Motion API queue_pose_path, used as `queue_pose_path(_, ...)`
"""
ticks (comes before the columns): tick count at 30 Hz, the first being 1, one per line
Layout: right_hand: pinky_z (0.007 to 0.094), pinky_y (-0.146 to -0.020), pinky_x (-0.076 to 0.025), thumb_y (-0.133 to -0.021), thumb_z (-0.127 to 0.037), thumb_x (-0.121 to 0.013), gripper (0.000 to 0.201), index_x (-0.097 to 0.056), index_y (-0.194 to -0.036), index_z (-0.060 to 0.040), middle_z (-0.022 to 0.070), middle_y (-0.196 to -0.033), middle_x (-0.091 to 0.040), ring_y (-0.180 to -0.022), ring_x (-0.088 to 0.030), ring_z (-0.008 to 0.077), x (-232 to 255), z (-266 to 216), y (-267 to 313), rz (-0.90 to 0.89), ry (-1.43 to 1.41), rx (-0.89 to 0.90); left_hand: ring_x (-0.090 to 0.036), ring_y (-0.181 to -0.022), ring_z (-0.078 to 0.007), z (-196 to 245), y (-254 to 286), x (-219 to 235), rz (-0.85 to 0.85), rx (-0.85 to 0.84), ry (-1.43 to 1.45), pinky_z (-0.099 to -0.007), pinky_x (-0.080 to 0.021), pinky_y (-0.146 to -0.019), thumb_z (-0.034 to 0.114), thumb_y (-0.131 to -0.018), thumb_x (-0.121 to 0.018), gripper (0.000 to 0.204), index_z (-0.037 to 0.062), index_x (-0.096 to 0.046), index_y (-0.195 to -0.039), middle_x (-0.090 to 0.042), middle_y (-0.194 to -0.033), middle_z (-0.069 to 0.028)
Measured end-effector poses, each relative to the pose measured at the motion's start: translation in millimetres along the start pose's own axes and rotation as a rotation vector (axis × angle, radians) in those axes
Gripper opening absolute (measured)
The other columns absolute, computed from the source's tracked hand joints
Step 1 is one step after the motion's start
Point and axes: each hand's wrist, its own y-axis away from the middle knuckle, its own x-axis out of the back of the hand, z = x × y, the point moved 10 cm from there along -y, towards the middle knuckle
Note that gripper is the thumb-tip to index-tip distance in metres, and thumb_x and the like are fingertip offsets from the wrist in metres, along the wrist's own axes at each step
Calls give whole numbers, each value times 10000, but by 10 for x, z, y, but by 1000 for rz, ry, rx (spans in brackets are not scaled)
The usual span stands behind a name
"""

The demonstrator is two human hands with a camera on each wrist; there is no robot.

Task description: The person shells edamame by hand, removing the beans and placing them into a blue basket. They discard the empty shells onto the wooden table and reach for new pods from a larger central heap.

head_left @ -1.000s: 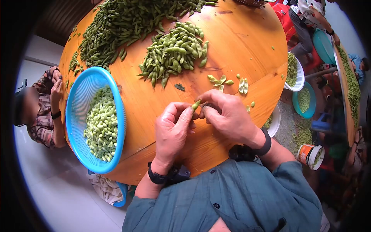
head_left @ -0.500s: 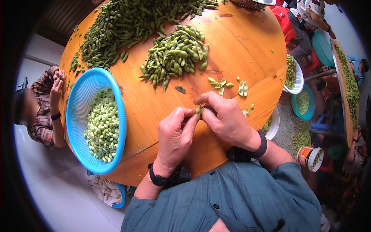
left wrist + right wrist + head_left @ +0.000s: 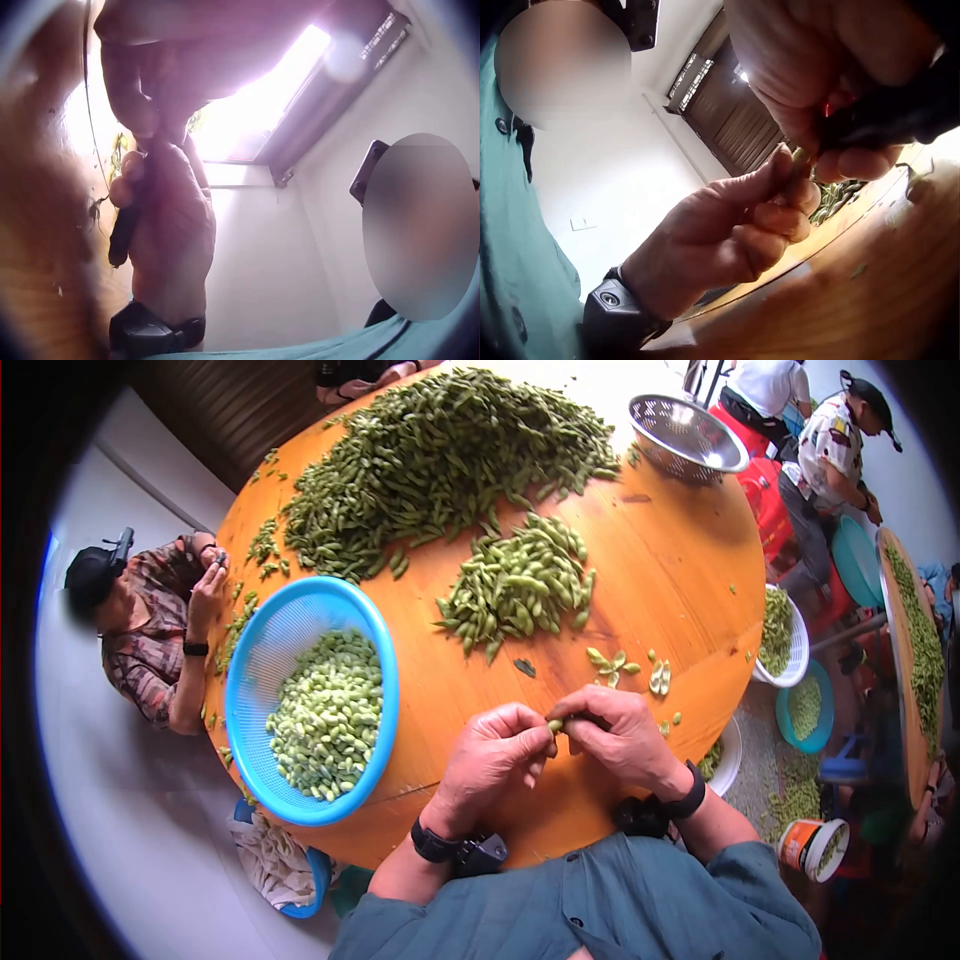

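Note:
Between both hands is a green edamame pod (image 3: pixel 556 726), small and partly covered by fingers. My left hand (image 3: pixel 497 753) pinches it from the left with thumb and forefinger. From the other side my right hand (image 3: pixel 628 738) grips the pod's other end, fingers curled. A dark strip-like thing (image 3: pixel 124 231) shows along the right hand in the left wrist view; its kind is unclear. In the right wrist view the pod (image 3: pixel 800 160) sits at the left thumb tip. Opened pods (image 3: pixel 612 665) lie just beyond the hands, near a small pile of whole pods (image 3: pixel 520 585).
A blue basket (image 3: pixel 240 745) of shelled beans stands to the left on the round wooden table (image 3: pixel 690 590). Farther back are a large heap of pods (image 3: pixel 450 450) and a metal colander (image 3: pixel 690 435). Another person (image 3: pixel 150 625) sits at the left edge.
The head view has tilted up, so the table sits lower and the metal colander shows fully. Both hands stay together at the pod, which now shows less between the fingers.

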Motion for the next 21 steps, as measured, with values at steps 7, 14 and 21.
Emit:
queue_pose_path(7,205,-567,-495,-890,-27,-592,134,-682,-980,16,14,-775,-673,-632,-611,56,-50,214,12,-47,-258,-265,-591,-609,-80,-129,-14,-60,-114,146,213,-188,-473,-519,174,-955,-628,158,24,-600,-994,-645,-834,-43)
queue_pose_path(14,287,-593,-487,-834,-12,-623,95,-687,-902,1,98,-714,-629,-642,-611,143,-27,-72,-8,31,163,41,-495,-642,-16,47,0,35,59,-83,-356,-192,-395,-532,157,-850,-759,197,40,-610,-905,-562,-749,47)
queue_pose_path(21,232,-540,-481,-882,-24,-614,84,-688,-900,12,36,-723,-647,-608,-611,75,-52,123,-5,-28,-65,-185,-514,-606,-22,-21,48,23,38,0,-140,-186,-416,-545,195,-920,-684,164,38,-668,-963,-609,-755,40)
